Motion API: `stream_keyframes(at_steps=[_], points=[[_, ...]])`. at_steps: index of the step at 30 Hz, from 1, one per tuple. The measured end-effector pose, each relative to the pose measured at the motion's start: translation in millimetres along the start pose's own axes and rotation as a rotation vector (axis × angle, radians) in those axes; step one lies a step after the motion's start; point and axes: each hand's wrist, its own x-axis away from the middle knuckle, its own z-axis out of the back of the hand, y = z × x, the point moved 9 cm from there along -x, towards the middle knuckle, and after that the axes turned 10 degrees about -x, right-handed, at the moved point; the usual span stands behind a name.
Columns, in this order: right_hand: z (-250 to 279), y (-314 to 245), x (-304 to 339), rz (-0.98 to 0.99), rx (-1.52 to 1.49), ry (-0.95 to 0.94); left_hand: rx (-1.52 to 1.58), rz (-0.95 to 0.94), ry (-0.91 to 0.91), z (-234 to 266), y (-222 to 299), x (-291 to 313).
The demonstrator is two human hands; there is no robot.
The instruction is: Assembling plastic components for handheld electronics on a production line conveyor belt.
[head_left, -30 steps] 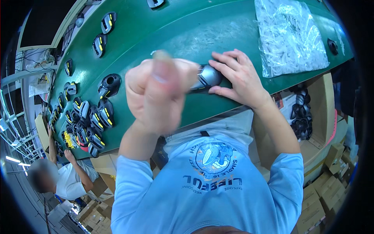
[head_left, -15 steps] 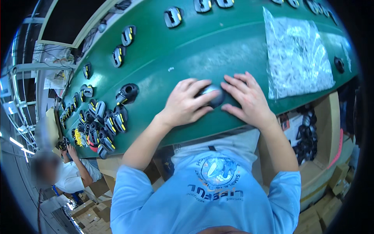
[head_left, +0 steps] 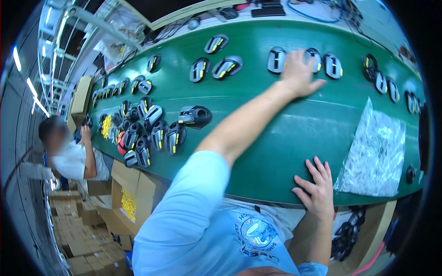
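My left hand (head_left: 298, 73) reaches across the green bench, fingers stretched out and a little apart, over a row of grey-and-black mouse-shaped housings with yellow strips. One housing (head_left: 315, 59) is partly covered by its fingers; whether they press on it is hard to tell. Beside them lie a second housing (head_left: 276, 60) to the left and a third (head_left: 333, 66) to the right. Near the front edge, my right hand (head_left: 317, 189) is open with spread fingers and holds nothing. Right of it lies a clear plastic bag (head_left: 375, 154) full of small pale pieces.
Many housings (head_left: 159, 134) are heaped at the left, near small yellow parts (head_left: 106, 126). A co-worker (head_left: 76, 154) sits beyond the heap. An open carton (head_left: 156, 188) stands below the bench's left edge. Another box (head_left: 375, 239) with black parts stands below its right end.
My hands have parted from the dark rounded piece between them at the front. The left has gone far across the bench; the right stays near the front edge. The view has turned.
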Motion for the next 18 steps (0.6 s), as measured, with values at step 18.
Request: stream_keyframes(at_steps=[18], points=[[18.4,2.6,-7.6,0.088,-0.124,0.171,-0.424,0.799,-0.438,128.3,-426.1,223.5]])
